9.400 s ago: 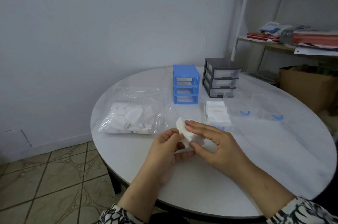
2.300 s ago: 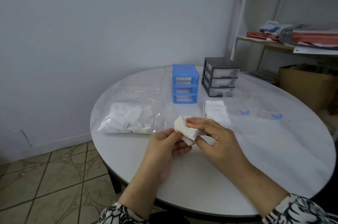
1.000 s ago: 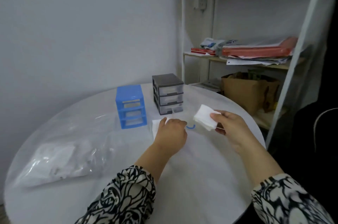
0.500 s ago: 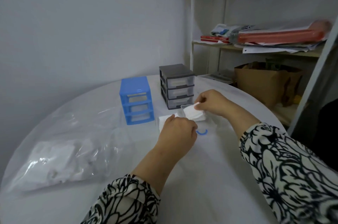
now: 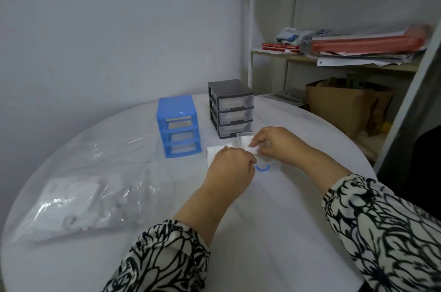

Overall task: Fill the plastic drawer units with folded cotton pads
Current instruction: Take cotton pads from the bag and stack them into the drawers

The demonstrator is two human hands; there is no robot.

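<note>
A blue drawer unit (image 5: 176,127) and a grey drawer unit (image 5: 230,108) stand side by side at the back of the round white table (image 5: 274,232). In front of the grey unit lies a clear drawer with a blue handle (image 5: 262,168). My right hand (image 5: 276,142) holds folded cotton pads (image 5: 247,145) down inside that drawer. My left hand (image 5: 230,169) is curled at the drawer's near-left edge and holds it, with its fingertips hidden. A small stack of pads (image 5: 213,151) lies just left of the drawer, partly behind my left hand.
A clear plastic bag of cotton pads (image 5: 81,198) lies on the left of the table. Beyond the table on the right are a shelf with papers (image 5: 358,50), a cardboard box (image 5: 346,103) and a metal post (image 5: 410,91).
The view has swung right and closer. My right hand has carried the folded pads from mid-air down into the clear drawer. My left hand has stayed at the drawer.
</note>
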